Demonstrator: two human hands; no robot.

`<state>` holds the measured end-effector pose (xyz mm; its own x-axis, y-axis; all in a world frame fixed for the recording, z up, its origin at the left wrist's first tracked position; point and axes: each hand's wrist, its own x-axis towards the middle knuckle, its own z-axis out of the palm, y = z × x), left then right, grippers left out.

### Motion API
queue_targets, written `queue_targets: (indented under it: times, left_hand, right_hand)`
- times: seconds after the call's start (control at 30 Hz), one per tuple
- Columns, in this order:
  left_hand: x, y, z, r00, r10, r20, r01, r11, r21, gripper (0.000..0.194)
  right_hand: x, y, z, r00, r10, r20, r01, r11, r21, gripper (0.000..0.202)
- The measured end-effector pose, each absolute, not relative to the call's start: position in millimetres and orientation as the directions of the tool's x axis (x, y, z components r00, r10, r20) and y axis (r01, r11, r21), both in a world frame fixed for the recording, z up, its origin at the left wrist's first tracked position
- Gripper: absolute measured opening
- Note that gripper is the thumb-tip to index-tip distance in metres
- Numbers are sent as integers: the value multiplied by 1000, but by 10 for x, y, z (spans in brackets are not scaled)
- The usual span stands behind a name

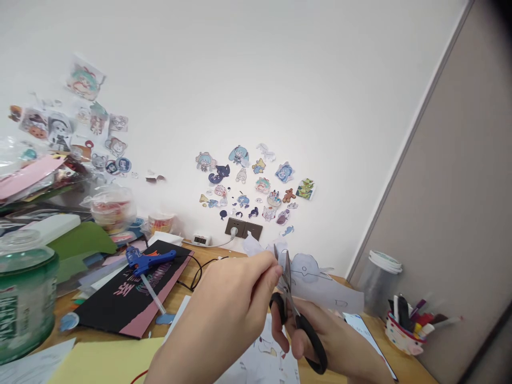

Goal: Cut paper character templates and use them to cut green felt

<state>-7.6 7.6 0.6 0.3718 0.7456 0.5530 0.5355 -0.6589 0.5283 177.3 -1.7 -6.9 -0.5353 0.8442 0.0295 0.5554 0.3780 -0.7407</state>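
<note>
My right hand [308, 330] is closed round the black handles of a pair of scissors [306, 333], whose blades point up and stand slightly apart. Between and behind the blades is a sheet of white paper [328, 290] with line drawings on it, partly cut into an uneven outline. My left hand [244, 288] pinches the paper's left side close to the blade tips. Its fingertips are curled, and part of the sheet is hidden behind them. Below the hands, a printed sheet [266, 357] with small coloured drawings lies on the wooden desk.
A blue glue gun [148, 260] rests on a black and pink folder [136, 298]. At left stand a green jar [26, 298] and piled papers and bags. Yellow paper [104, 362] lies in front. At right are a phone [366, 333], a pen holder [406, 333] and a clear tub [378, 285].
</note>
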Motion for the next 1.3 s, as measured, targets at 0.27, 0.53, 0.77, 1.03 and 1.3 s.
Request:
queue_targets:
  times: [0.27,0.53,0.77,1.03,1.3]
  left_hand:
    - [-77,76,14,367,756,542,537,-648,540,30]
    - [-82,70,18,367,758,539,528,-647,550,30]
    - [-81,73,-3,361,756,545,526,-648,551,30]
    - [-67,98,-2,366,750,551,529,-655,540,31]
    - [-75,78,-22,354,749,561,525,-655,543,32]
  right_hand:
    - [1780,-16,-80,-552,832,53,539,404,-739,45]
    - [1814,8,-112,-555,830,58,547,417,-726,50]
    - [1799,12,-107,-566,823,53,538,417,-732,54]
    - [1789,22,-115,-559,827,61,527,412,-743,49]
    - [1797,30,-137,-564,820,101,511,442,-737,45]
